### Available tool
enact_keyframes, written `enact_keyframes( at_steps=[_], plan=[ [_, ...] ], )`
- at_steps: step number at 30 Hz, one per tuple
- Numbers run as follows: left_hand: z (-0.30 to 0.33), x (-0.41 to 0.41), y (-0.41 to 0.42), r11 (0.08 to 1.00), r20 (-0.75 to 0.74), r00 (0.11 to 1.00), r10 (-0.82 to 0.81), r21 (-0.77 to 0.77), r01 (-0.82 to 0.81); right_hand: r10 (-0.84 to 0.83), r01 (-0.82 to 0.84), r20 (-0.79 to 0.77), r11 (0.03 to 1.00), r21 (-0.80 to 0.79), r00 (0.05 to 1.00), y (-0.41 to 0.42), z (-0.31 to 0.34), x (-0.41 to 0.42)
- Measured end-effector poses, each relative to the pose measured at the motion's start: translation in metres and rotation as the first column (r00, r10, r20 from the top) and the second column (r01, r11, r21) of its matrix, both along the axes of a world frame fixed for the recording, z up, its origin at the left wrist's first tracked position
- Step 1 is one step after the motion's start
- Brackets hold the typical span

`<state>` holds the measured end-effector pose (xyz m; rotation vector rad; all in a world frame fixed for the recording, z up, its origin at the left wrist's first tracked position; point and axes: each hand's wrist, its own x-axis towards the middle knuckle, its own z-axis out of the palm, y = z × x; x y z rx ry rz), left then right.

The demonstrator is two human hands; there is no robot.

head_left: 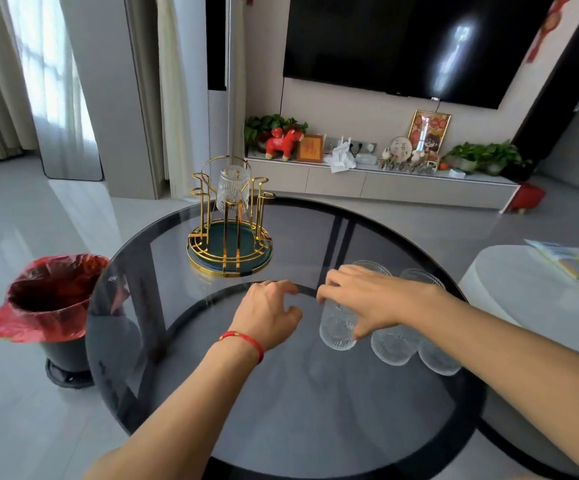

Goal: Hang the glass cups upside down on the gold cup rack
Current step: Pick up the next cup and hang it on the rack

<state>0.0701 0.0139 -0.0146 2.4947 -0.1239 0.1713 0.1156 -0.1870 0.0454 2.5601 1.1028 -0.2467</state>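
So here's where I'm at: the right hand (361, 299) has its grip wrapped over the top of the nearest glass cup (338, 327), fingers draped down the far side and thumb on the near side, pinching it from above. I think taking it by the rim end makes sense, since the cup has to get flipped before it goes on a peg. Two more glass cups (395, 344) sit just to the right of that grip, huddled together on the dark glass tabletop (281, 410), so everything's within easy reach of the same hand.

The left hand (267, 313) is just left of the held cup, grip half spread, fingers curled and holding nothing. My guess is it's waiting to help with the flip or take the handoff.

The gold cup rack (229, 233) stands further out and to the left of both hands, and it already carries one cup (232, 188) hung upside down on a far peg. The nearer pegs look free, so one down, three to go by my count.
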Motion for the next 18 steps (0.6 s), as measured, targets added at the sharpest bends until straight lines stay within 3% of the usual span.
enact_keyframes(
  at_steps=[2,4,6,7,9,11,12,13,16,18],
  plan=[
    [0.001,0.001,0.002,0.998,0.022,0.998,0.065,-0.005,-0.065,-0.022,0.024,-0.03,0.998,0.06,0.999,0.002,0.006,0.002],
    [0.006,0.002,0.004,0.987,0.038,0.987,0.157,-0.047,-0.155,-0.091,0.108,-0.09,0.97,0.217,0.992,0.002,0.012,0.001],
    [0.012,0.004,0.008,0.957,-0.086,0.981,0.177,-0.218,-0.192,-0.162,0.206,-0.136,0.881,0.426,0.977,0.003,0.017,-0.003],
    [0.016,0.005,0.009,0.908,-0.221,0.967,0.128,-0.367,-0.203,-0.186,0.238,-0.151,0.819,0.523,0.971,0.004,0.017,-0.005],
    [0.023,0.004,0.01,0.677,-0.475,0.872,-0.115,-0.68,-0.281,-0.215,0.298,-0.206,0.681,0.669,0.955,0.01,0.016,-0.007],
    [0.026,0.005,0.012,0.393,-0.473,0.835,-0.281,-0.851,-0.349,-0.23,0.361,-0.278,0.585,0.727,0.933,0.019,0.012,-0.008],
    [0.026,0.006,0.012,0.322,-0.443,0.858,-0.261,-0.877,-0.355,-0.24,0.379,-0.294,0.578,0.723,0.925,0.023,0.01,-0.008],
    [0.024,0.008,0.013,0.332,-0.424,0.886,-0.186,-0.876,-0.35,-0.246,0.379,-0.289,0.597,0.707,0.925,0.029,0.007,-0.008],
    [0.02,0.015,0.012,0.54,-0.343,0.939,0.036,-0.784,-0.307,-0.237,0.334,-0.236,0.704,0.626,0.942,0.048,-0.004,-0.004],
    [0.018,0.019,0.011,0.573,-0.282,0.957,0.067,-0.775,-0.268,-0.25,0.348,-0.241,0.695,0.629,0.938,0.06,-0.01,0.003]
  ],
)
